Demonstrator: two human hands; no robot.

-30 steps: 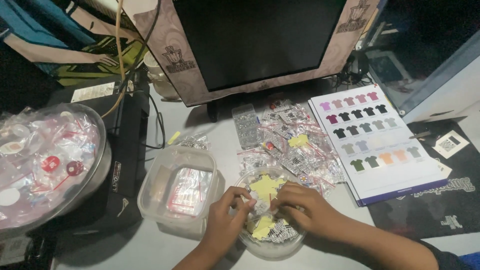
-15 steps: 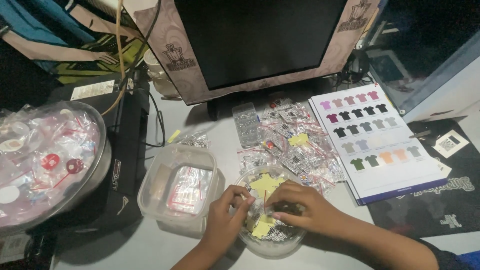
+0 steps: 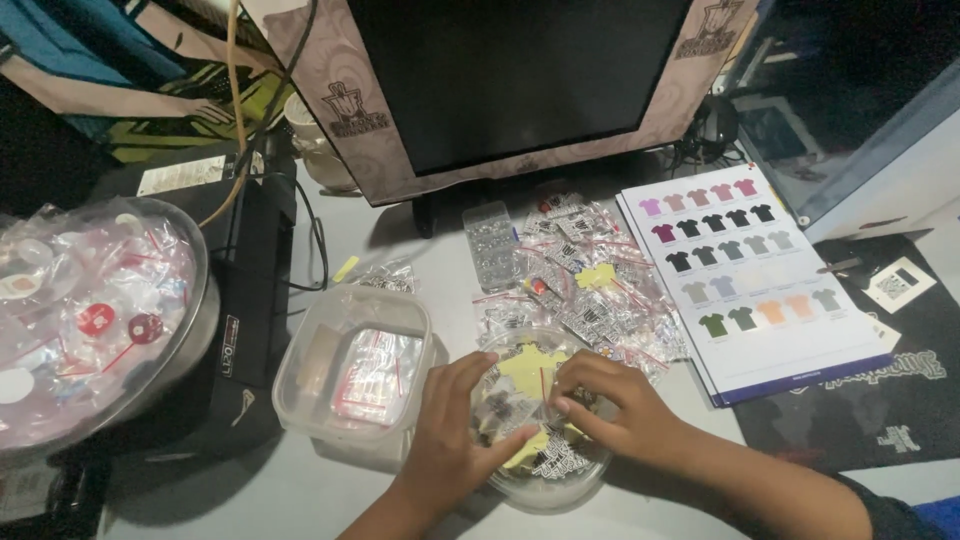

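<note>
Two hands crowd one small bowl here. Largest first: the dark monitor with patterned frame (image 3: 520, 80) sits far back, the big metal bowl of bagged badges (image 3: 195, 300) far left. The clear square plastic tub (image 3: 300, 395) stays near-left, probably for sorted packets. The small round clear bowl of stickers (image 3: 560, 485) is near centre, where the left hand (image 3: 445, 450) steadies it, fingers spread. The right hand (image 3: 620, 410) pinches a yellow shirt-shaped sticker packet (image 3: 530, 365).

Round clear bowl (image 3: 585, 482) of small bagged stickers, yellow shirt-shaped cutouts (image 3: 530, 368) on top
</note>
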